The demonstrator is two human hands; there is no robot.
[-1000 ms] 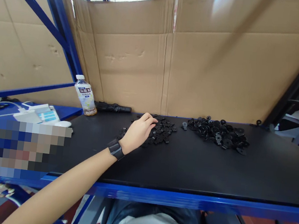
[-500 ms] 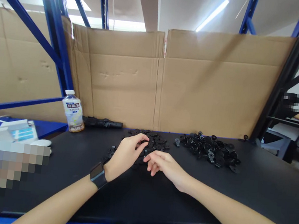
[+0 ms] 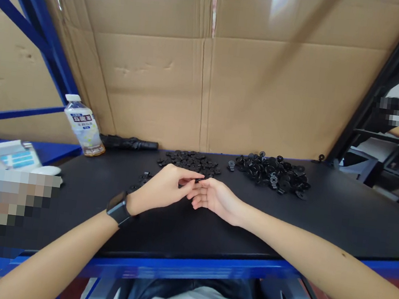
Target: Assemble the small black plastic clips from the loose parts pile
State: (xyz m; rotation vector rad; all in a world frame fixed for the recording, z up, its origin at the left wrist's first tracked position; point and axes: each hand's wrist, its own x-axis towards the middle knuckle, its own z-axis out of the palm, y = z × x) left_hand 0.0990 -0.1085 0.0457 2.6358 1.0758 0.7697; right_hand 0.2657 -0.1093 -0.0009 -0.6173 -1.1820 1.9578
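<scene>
My left hand (image 3: 163, 188), with a dark watch on its wrist, pinches a small black part (image 3: 198, 180) between thumb and fingers. My right hand (image 3: 219, 201) meets it at the fingertips, its thumb and forefinger closed on the same part and the other fingers curled below. The part's exact shape is mostly hidden by the fingers. Just beyond the hands lies a spread of flat black pieces (image 3: 191, 160). A few more black pieces (image 3: 144, 177) lie by my left wrist, partly covered by it.
A heap of round black parts (image 3: 272, 173) lies at the back right. On the left stand a labelled drink bottle (image 3: 84, 128) and a folded black umbrella (image 3: 129, 144). Cardboard (image 3: 149, 85) walls the back of the black tabletop (image 3: 340, 215). Another person (image 3: 388, 117) sits far right.
The view has tilted down, showing the table's front edge and my lap. My hands have come together, the right fingertips now meeting the left at the small black part.
</scene>
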